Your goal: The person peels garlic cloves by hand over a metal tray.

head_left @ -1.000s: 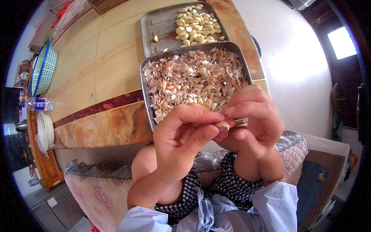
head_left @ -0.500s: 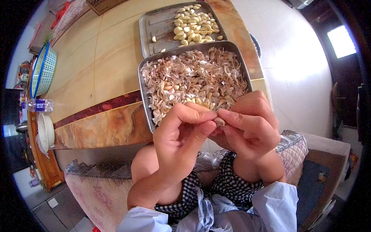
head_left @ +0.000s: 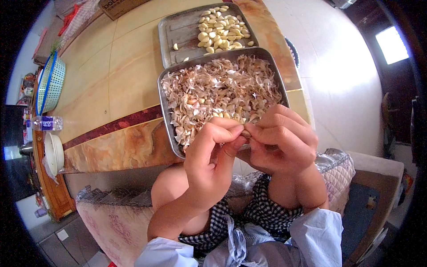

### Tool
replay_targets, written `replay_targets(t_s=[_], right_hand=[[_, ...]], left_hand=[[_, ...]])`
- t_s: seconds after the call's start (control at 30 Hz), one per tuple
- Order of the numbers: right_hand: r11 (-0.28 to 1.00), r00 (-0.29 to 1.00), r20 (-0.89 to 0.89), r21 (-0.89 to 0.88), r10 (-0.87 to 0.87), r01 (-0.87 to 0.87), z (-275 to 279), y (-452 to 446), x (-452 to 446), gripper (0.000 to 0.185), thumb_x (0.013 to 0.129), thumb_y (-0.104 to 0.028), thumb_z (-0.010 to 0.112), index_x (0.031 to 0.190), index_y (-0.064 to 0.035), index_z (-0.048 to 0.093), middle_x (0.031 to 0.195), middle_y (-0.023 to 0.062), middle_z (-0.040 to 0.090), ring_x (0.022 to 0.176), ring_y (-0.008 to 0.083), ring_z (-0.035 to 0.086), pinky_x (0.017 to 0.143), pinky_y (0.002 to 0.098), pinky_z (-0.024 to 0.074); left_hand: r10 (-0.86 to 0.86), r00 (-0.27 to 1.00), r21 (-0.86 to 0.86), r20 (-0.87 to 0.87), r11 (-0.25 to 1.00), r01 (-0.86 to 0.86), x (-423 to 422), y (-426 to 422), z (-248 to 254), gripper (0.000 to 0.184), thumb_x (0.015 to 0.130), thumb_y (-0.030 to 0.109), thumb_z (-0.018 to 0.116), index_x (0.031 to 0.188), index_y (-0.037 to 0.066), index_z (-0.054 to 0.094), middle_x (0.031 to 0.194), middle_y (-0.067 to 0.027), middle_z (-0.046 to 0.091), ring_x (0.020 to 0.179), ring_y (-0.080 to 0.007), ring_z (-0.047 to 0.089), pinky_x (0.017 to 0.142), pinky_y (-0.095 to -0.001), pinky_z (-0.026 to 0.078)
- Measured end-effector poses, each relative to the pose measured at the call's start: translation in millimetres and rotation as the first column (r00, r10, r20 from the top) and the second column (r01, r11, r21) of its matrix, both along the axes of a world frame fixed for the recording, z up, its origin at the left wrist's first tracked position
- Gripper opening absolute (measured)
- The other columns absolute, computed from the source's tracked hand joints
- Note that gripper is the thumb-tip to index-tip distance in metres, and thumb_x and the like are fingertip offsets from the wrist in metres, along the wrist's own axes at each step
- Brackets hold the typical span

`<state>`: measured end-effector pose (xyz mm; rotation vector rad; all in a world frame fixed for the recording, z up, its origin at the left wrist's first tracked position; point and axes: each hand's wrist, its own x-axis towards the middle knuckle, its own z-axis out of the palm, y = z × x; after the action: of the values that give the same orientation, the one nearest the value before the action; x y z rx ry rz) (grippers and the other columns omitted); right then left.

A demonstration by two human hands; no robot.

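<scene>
My left hand (head_left: 211, 155) and my right hand (head_left: 284, 142) meet fingertip to fingertip over the near edge of a metal tray (head_left: 165, 104). Between both pinches sits a small garlic clove (head_left: 245, 133), mostly covered by my fingers. Papery garlic skins (head_left: 222, 84) fill that tray, with some cloves lying among them. Beyond it, a second metal tray (head_left: 182, 33) bears a heap of peeled garlic cloves (head_left: 220, 33) on its right side. A couple of single cloves lie apart on its left.
Both trays rest on a stone-patterned table (head_left: 133, 71). A plastic basket (head_left: 52, 84), a bottle (head_left: 46, 123) and a pale bowl (head_left: 54, 153) are at the left. A cardboard box (head_left: 118, 6) stands at the back. A quilted seat cover (head_left: 113, 222) lies beneath me.
Both hands have shifted slightly left and up, still pinching together. The clove is now more hidden behind my fingertips. The trays appear shifted a little with the camera.
</scene>
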<state>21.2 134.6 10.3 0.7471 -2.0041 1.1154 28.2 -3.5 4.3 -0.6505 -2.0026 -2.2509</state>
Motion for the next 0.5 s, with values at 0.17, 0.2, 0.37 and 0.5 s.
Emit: replay_targets(t_s=[0.17, 0.2, 0.37, 0.5], right_hand=[[0.998, 0.997, 0.071, -0.054, -0.023, 0.027, 3.9, 0.8, 2.2, 0.014, 0.057, 0.008, 0.061, 0.065, 0.0008, 0.052, 0.058, 0.0073, 0.049, 0.048, 0.0188, 0.047, 0.042, 0.0255, 0.0375], [0.997, 0.992, 0.123, -0.079, -0.009, 0.019, 4.2, 1.8, 2.6, 0.013, 0.058, 0.008, 0.06, 0.064, 0.0006, 0.052, 0.058, 0.0068, 0.049, 0.048, 0.0171, 0.047, 0.042, 0.0242, 0.037], [0.889, 0.886, 0.421, -0.457, 0.195, 0.022, -3.0, 1.0, 8.6, 0.01, 0.062, 0.004, 0.06, 0.064, 0.0014, 0.051, 0.058, 0.0054, 0.05, 0.049, 0.0105, 0.047, 0.043, 0.0213, 0.0361], [0.907, 0.92, 0.346, -0.42, 0.183, -0.023, -1.9, 3.8, 4.9, 0.01, 0.061, 0.005, 0.06, 0.064, 0.001, 0.052, 0.058, 0.0057, 0.05, 0.05, 0.0123, 0.047, 0.043, 0.0223, 0.0359]], left_hand=[[-0.02, 1.0, 0.039, 0.019, 0.999, 0.02, 3.2, 4.7, -2.6, 0.008, 0.081, -0.008, 0.049, 0.084, -0.002, 0.045, 0.091, -0.0116, 0.054, 0.076, -0.0111, 0.054, 0.069, -0.0207, 0.044], [-0.037, 0.994, 0.097, 0.102, 0.995, 0.027, 3.4, 5.7, -0.6, 0.007, 0.082, -0.006, 0.049, 0.085, -0.001, 0.044, 0.091, -0.0112, 0.054, 0.077, -0.0113, 0.054, 0.07, -0.0209, 0.044], [-0.204, 0.932, 0.338, 0.3, 0.936, 0.097, 0.7, 6.7, 1.7, 0.007, 0.084, -0.001, 0.048, 0.087, -0.001, 0.042, 0.091, -0.0102, 0.054, 0.078, -0.0116, 0.054, 0.072, -0.0219, 0.044], [-0.233, 0.933, 0.354, 0.274, 0.927, 0.127, 1.0, 6.6, 3.9, 0.011, 0.083, 0.0, 0.05, 0.091, -0.001, 0.043, 0.09, -0.0095, 0.054, 0.08, -0.0114, 0.054, 0.072, -0.0224, 0.045]])
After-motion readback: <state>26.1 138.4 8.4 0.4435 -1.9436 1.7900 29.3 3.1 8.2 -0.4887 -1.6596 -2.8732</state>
